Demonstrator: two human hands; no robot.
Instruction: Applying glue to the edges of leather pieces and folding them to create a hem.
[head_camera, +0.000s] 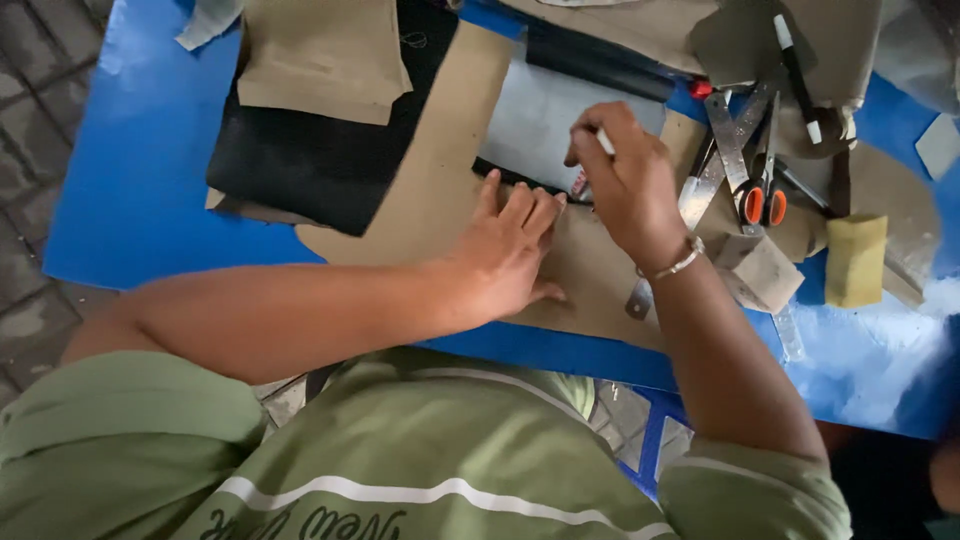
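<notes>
We press our left hand (512, 245) flat, fingers spread, on the brown paper pattern (440, 190) over the grey sheet (540, 125) on the blue table (130, 170). Our right hand (625, 175) pinches a white marker (604, 140), tip at the pattern's edge. We judge tracing is underway; continuing calls for a steady pattern. Scissors (762, 190) lie just right.
</notes>
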